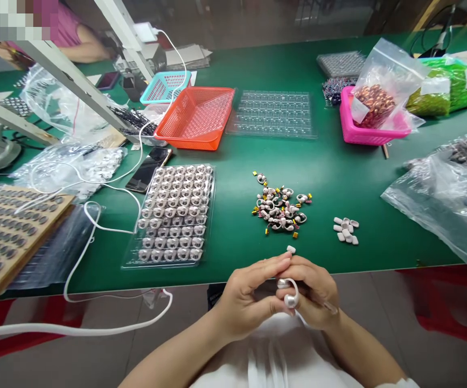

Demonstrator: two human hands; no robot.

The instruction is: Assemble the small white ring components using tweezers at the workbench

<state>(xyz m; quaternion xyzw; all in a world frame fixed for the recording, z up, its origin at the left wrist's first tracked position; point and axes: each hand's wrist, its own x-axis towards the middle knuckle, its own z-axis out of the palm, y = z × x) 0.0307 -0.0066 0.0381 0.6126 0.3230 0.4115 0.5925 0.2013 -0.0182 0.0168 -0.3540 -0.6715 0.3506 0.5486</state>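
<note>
My left hand (249, 293) and my right hand (316, 291) meet just off the near edge of the green table (338, 178), both pinching one small white curved earpiece part (290, 293). A single white cap (291, 249) lies on the table right above my fingertips. Further out sits a loose pile of similar earpiece parts with yellow bits (280, 207), and to its right a small cluster of white caps (347, 230). A clear blister tray (174, 213) filled with rows of finished pieces lies to the left of the pile.
An orange basket (196, 116), a teal basket (164, 86), an empty clear tray (273, 112) and a pink bin (373, 132) with a bag of copper parts stand farther back. Plastic bags (451, 188) lie right; a white cable (91, 226), phone (148, 170) and wooden tray (7, 231) left. Another person (71, 37) sits far left.
</note>
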